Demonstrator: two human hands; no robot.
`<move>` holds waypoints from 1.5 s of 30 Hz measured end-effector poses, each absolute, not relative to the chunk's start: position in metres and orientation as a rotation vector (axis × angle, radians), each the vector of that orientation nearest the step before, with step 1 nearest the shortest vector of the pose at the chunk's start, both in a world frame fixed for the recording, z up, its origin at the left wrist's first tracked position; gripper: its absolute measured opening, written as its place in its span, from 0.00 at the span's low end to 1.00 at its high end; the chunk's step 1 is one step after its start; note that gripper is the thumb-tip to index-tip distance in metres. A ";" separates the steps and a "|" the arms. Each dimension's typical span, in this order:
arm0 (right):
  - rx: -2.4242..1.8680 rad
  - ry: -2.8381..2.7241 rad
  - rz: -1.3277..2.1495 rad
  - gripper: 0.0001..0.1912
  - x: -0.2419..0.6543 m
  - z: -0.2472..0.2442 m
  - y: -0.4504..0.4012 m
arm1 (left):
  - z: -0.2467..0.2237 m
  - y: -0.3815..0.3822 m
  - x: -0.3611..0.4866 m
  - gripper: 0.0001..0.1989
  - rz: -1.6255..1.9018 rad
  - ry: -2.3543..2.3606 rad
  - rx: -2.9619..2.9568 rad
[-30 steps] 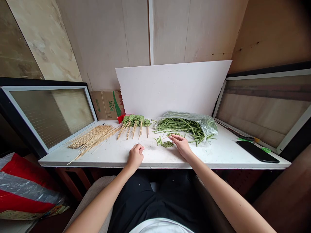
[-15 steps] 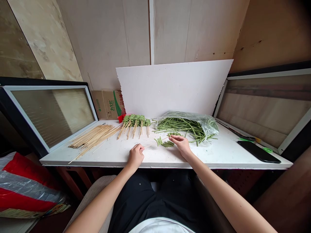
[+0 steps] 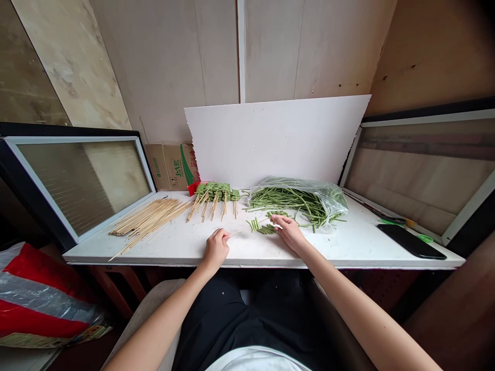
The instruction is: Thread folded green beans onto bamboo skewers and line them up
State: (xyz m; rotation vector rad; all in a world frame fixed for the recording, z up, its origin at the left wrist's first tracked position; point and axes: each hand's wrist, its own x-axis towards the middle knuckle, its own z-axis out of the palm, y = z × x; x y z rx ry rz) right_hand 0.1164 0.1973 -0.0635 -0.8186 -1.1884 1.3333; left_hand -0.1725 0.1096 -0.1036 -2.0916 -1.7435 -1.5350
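My left hand [image 3: 217, 248] is closed on the blunt end of a thin bamboo skewer [image 3: 235, 233], which slants up to the right toward my other hand. My right hand [image 3: 289, 233] pinches a short green piece of long bean at the skewer's far end; the fingers partly hide it. Just under the skewer, a row of cut bean pieces [image 3: 266, 229] lies on the white table [image 3: 247, 252]. A few loose cut pieces [image 3: 254, 224] are left of that row, and a small heap of them [image 3: 279, 213] sits behind.
Bare skewers [image 3: 149, 216] are piled at left. Finished bean skewers [image 3: 216, 191] are stacked behind, near a cardboard box [image 3: 170, 167]. Long beans [image 3: 290, 200] fill a clear plastic bag [image 3: 334, 201]. At right lies a black phone [image 3: 412, 242]. A white board [image 3: 278, 141] stands at the back.
My right hand has shifted slightly to the right, away from my left hand. The left hand stays in place with the skewer.
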 end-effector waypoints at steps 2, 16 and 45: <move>-0.837 -1.186 1.306 0.22 0.114 -0.065 0.197 | -0.104 0.110 -0.173 0.10 -1.533 -1.746 -2.086; -0.857 -1.113 1.205 0.25 0.096 -0.076 0.197 | -0.105 0.109 -0.173 0.11 -1.570 -1.760 -2.067; -0.960 -2.082 0.256 0.24 0.104 -0.064 0.181 | -0.105 0.111 -0.172 0.10 -1.647 -1.750 -2.083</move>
